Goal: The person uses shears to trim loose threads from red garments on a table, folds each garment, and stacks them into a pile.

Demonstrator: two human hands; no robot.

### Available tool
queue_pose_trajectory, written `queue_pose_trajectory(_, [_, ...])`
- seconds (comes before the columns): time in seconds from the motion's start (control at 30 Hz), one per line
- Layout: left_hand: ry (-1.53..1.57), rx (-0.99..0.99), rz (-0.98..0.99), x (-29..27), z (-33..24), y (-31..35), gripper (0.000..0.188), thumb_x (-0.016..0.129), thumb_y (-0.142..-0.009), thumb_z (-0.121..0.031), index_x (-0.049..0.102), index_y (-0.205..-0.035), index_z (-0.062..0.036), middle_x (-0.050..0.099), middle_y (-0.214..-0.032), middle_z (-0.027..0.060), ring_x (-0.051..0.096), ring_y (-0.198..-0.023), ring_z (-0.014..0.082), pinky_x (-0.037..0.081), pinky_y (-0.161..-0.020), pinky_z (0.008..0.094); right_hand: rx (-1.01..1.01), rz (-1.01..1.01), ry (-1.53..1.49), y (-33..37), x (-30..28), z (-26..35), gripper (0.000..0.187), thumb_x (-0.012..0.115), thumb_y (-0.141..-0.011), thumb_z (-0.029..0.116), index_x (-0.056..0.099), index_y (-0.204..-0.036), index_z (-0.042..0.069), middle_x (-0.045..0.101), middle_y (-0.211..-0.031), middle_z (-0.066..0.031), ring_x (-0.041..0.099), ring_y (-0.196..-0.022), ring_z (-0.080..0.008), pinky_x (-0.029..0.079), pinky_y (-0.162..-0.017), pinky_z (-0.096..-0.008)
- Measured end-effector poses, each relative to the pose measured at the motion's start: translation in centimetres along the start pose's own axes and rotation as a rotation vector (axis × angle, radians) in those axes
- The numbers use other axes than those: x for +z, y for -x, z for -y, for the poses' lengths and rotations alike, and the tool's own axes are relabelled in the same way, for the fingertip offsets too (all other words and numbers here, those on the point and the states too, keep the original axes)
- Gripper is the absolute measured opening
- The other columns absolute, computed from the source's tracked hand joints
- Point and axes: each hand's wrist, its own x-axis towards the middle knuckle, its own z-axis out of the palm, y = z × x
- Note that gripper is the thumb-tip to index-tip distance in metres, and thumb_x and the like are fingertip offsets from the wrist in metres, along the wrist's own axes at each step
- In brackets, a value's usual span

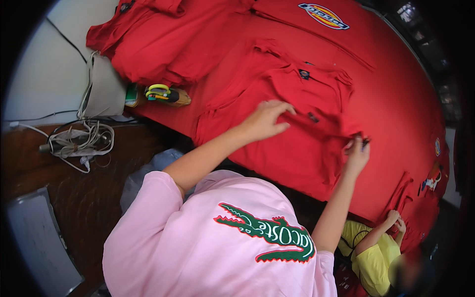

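My left hand [269,120] is over the upper part of a red shirt [282,143], its thumb spread away from the bent fingers. The fingertips touch the cloth beside a raised fold. At the shirt's right side my right hand [358,151] is closed on the bunched red fabric. A small dark thing shows at its fingertips, too blurred to name. Between the hands a dark neck label [313,117] lies in the slack cloth. Just beyond, another red shirt [336,81] with a dark label [304,74] lies partly beneath this one.
More red shirts [163,44] are heaped at the far left, near yellow-handled scissors [158,92]. Coiled cables [86,141] hang by the left table edge. The red table surface [396,128] reaches right, where a co-worker in yellow [378,260] handles red cloth.
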Motion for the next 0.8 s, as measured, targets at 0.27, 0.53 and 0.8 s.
queue_pose_trajectory(0.27, [-0.304,-0.338,-0.566,-11.7,9.9,9.7,0.015,0.062,-0.096,-0.001,0.073,-0.105,-0.0032,0.074,-0.106,0.0123,0.071,-0.098,0.0269,0.054,-0.088,0.0368,0.167,0.045,0.124,-0.4,-9.1,-5.8,0.026,0.062,-0.105,0.020,0.068,-0.124,0.003,0.064,-0.088,-0.0024,0.050,-0.066,-0.0067,0.043,-0.059,-0.0245])
queue_pose_trajectory(0.53, [0.009,-0.446,-0.418,-11.3,8.5,14.6,0.014,0.071,-0.093,-0.010,0.075,-0.106,-0.0057,0.069,-0.096,0.0069,0.068,-0.083,0.0159,0.053,-0.077,0.0304,-0.239,0.232,0.836,7.8,-5.4,-4.1,0.035,0.079,-0.092,0.017,0.068,-0.121,0.002,0.068,-0.104,-0.0092,0.067,-0.099,-0.0224,0.054,-0.088,-0.0368])
queue_pose_trajectory(0.8, [-0.207,-0.450,-0.481,-6.7,10.3,13.0,0.024,0.082,-0.086,-0.018,0.072,-0.099,-0.0003,0.068,-0.091,0.0124,0.067,-0.081,0.0276,0.054,-0.077,0.0383,-0.055,0.099,0.731,4.8,-8.1,-6.3,0.034,0.087,-0.085,0.020,0.066,-0.095,-0.004,0.063,-0.082,-0.0074,0.058,-0.076,-0.0182,0.050,-0.072,-0.0328])
